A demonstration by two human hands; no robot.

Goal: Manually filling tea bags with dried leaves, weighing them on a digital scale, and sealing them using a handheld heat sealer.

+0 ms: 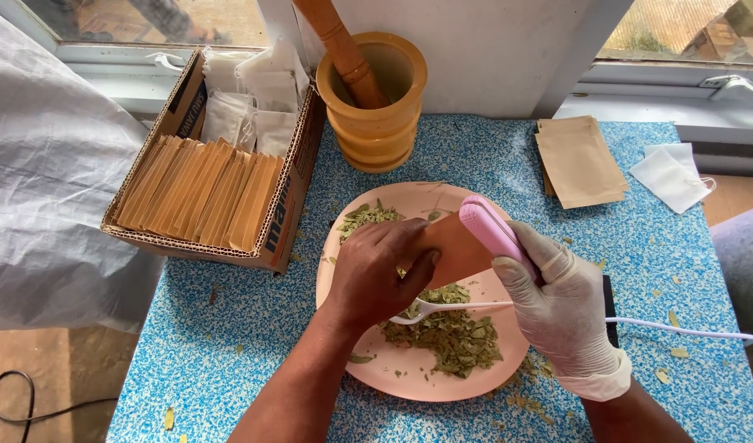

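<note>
My bare left hand (381,271) grips a small brown paper pouch (458,246) above a pink plate (344,361). My right hand (561,308), in a white glove, holds a pink handheld sealer (493,230) clamped on the pouch's upper right edge; a white cord (680,330) runs from it to the right. Dried green leaves (450,336) lie heaped on the plate, with a white plastic spoon (450,308) resting in them under my hands.
A cardboard box (288,217) at left holds several brown pouches and white mesh bags. A wooden mortar (375,123) with a pestle (344,49) stands at the back. Brown pouches (577,160) and a white bag (670,176) lie at right on the blue speckled table (229,328).
</note>
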